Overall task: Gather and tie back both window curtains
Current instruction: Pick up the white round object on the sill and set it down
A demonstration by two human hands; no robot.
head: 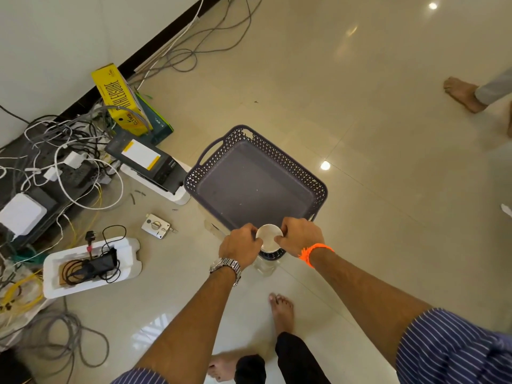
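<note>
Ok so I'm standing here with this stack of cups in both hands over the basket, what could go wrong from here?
1. The left hand and right hand pinch only the top rim of the stacked cups; the lower ones might slip out and fall onto the tiled floor.
2. Loose cables trail across the floor to your left, near your bare foot, so stepping that way could trip you.

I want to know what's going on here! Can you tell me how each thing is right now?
left hand: gripping the white cup
right hand: gripping the white cup
white cup: held upright, looks empty
basket: on the floor, empty
yellow box: leaning, closed
foam tray: holding a black adapter with cord
curtains: not in view
</note>
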